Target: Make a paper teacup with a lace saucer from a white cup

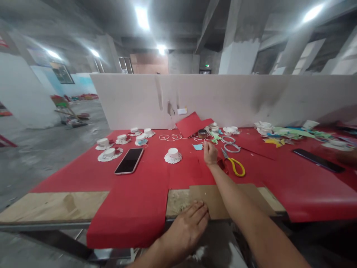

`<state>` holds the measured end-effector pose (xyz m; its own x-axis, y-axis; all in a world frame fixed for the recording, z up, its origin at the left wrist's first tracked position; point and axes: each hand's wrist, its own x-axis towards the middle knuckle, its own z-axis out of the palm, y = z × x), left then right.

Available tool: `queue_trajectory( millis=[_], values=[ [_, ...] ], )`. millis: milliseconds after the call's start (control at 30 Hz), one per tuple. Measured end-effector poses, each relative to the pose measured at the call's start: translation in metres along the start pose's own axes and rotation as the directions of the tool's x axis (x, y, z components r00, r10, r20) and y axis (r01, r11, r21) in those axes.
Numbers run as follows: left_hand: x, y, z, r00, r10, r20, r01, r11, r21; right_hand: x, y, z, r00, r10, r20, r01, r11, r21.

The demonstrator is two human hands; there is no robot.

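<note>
My left hand (192, 223) lies flat at the table's front edge, its fingers touching the bare board and the near corner of a brown cardboard sheet (237, 199). Stretched forward, my right hand (210, 153) is closed over the red covering; what its fingers hold, if anything, is hidden. Just left of it lies a scrap of light blue paper (198, 147). Yellow-handled scissors (237, 165) rest to its right. Behind it are a dark roll of tape (202, 133) and a loose white cord (173, 137). A small white cup-shaped craft piece (173, 154) with a frilled base stands to the left.
Several similar white pieces (109, 153) stand at the left near a phone (129, 161). Red paper (189, 124) leans by the pale upright panel (134, 100). Rings of grey wire (232, 147), coloured scraps (292, 132) and another phone (318, 160) lie rightward.
</note>
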<state>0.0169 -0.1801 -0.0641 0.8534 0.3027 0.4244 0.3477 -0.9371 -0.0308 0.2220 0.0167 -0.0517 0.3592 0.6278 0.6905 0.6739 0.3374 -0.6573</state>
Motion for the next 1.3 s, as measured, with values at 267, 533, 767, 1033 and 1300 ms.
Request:
queue_trajectory(
  millis=[267, 533, 767, 1033, 1300],
  values=[
    [0.057, -0.059, -0.031, 0.994, -0.036, 0.104, 0.070, 0.937, -0.343, 0.013, 0.011, 0.017, 0.999, 0.037, 0.011, -0.037, 0.999, -0.016],
    [0.112, -0.178, 0.003, 0.826, -0.563, 0.040, 0.557, 0.801, -0.221, 0.036, 0.032, 0.021, 0.981, 0.168, -0.096, -0.167, 0.986, 0.023],
    [0.106, -0.178, 0.041, 0.898, -0.441, 0.005, 0.437, 0.887, -0.148, 0.027, 0.039, 0.014, 0.941, 0.327, -0.085, -0.313, 0.939, 0.144],
    [0.104, -0.179, 0.051, 0.913, -0.405, -0.050, 0.390, 0.902, -0.187, 0.002, 0.028, 0.005, 0.919, 0.378, -0.114, -0.353, 0.916, 0.192],
    [0.101, -0.179, 0.049, 0.942, -0.335, -0.030, 0.328, 0.936, -0.130, 0.031, 0.014, 0.013, 0.961, 0.269, -0.063, -0.260, 0.959, 0.116]
  ],
)
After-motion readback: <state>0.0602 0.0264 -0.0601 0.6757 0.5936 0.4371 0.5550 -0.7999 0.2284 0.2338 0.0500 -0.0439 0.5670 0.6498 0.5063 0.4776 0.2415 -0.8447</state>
